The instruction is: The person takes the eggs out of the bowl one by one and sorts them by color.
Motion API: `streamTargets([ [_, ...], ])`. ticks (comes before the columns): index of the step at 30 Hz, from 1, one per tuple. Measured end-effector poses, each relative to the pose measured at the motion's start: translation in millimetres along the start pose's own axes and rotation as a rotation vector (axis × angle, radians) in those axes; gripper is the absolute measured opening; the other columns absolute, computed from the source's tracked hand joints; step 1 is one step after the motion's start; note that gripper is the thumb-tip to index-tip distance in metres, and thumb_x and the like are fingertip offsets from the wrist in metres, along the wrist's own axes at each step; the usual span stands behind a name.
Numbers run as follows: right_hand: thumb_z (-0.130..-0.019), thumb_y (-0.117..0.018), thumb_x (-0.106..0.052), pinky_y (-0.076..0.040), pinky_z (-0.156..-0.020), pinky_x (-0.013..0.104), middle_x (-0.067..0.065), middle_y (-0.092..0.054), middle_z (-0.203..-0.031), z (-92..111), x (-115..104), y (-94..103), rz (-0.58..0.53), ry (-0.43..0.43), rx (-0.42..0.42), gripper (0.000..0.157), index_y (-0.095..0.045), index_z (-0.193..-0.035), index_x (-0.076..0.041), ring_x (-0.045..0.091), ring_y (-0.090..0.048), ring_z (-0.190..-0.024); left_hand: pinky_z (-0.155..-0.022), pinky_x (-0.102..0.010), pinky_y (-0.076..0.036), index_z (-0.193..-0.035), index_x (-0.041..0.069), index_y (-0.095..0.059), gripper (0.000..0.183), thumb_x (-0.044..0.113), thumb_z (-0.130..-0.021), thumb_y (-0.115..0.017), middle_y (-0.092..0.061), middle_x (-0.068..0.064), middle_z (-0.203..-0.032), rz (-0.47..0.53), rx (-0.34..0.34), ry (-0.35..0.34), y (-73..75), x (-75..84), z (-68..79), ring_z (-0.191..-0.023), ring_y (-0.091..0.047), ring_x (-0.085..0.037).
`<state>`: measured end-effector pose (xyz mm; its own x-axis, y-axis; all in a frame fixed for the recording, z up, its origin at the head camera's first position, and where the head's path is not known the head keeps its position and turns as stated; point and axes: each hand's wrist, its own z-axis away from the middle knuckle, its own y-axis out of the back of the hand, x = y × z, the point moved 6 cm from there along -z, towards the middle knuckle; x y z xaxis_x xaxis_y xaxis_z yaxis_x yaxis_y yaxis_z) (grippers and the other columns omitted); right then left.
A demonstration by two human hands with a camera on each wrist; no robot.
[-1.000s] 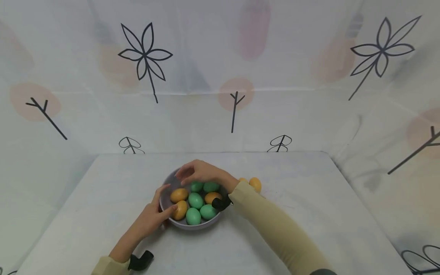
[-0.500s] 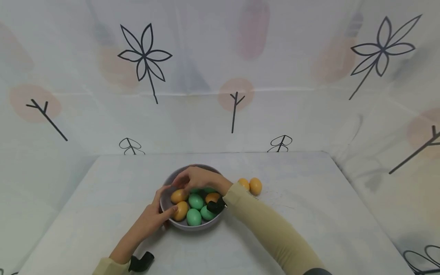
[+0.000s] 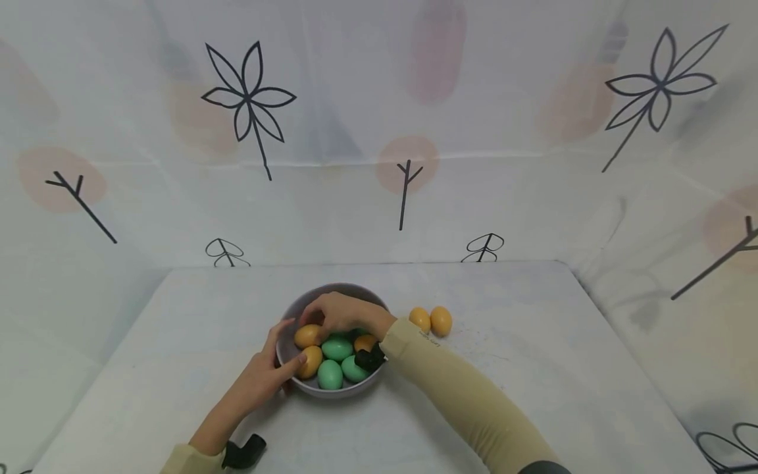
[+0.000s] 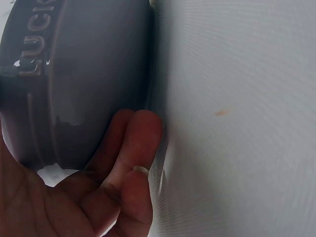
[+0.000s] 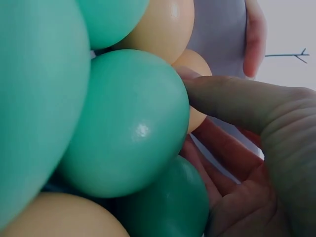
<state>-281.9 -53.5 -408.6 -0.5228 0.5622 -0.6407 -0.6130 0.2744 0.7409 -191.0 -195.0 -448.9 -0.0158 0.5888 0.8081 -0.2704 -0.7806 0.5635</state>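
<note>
A grey bowl (image 3: 374, 293) holds several green and orange-yellow eggs. My left hand (image 3: 259, 376) grips its left side, thumb over the rim by an orange-yellow egg (image 3: 311, 363). In the left wrist view, fingers (image 4: 143, 133) press low against the outer wall of the bowl (image 4: 98, 64). Inside the bowl, my right hand (image 3: 343, 312) pinches another orange-yellow egg (image 3: 307, 336) between thumb and fingers. A green egg (image 5: 128, 123) sits close beside that thumb in the right wrist view, partly covering the pinched egg (image 5: 196, 119). The right hand hides the eggs at the back.
Two orange-yellow eggs, a left one (image 3: 420, 318) and a right one (image 3: 441, 321), lie on the white table (image 3: 533, 355) right of the bowl. A patterned cloth (image 3: 331, 210) rises behind and at both sides.
My right hand has lowered into the bowl, and its fingers have closed round the orange-yellow egg at the left. Green eggs near it have shifted slightly. My left hand stays on the bowl.
</note>
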Motion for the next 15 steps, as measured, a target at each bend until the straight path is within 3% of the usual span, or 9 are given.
streamTargets([
  [8, -0.084, -0.08, -0.012, -0.044, -0.09, 0.023, -0.009, -0.065, -0.116, 1, 2, 1.9, 0.004, -0.009, 0.008, 0.04, -0.069, -0.122, -0.02, 0.005, -0.057, -0.102, -0.069, -0.037, -0.043, -0.153, 0.033, -0.017, 0.074, 0.048, -0.096, -0.062, -0.06, -0.006, -0.069, -0.011, 0.004, 0.007, 0.7, 2.1, 0.5, -0.063, -0.058, -0.02],
  [15, -0.084, -0.08, -0.013, -0.044, -0.093, 0.025, -0.01, -0.065, -0.117, 7, 1, 11.1, -0.055, -0.002, 0.04, 0.042, -0.068, -0.124, -0.02, 0.006, -0.057, -0.106, -0.072, -0.037, -0.043, -0.154, 0.031, -0.016, 0.074, 0.044, -0.097, -0.062, -0.062, -0.005, -0.069, -0.005, -0.001, -0.006, 1.5, 5.2, 2.1, -0.064, -0.059, -0.02],
])
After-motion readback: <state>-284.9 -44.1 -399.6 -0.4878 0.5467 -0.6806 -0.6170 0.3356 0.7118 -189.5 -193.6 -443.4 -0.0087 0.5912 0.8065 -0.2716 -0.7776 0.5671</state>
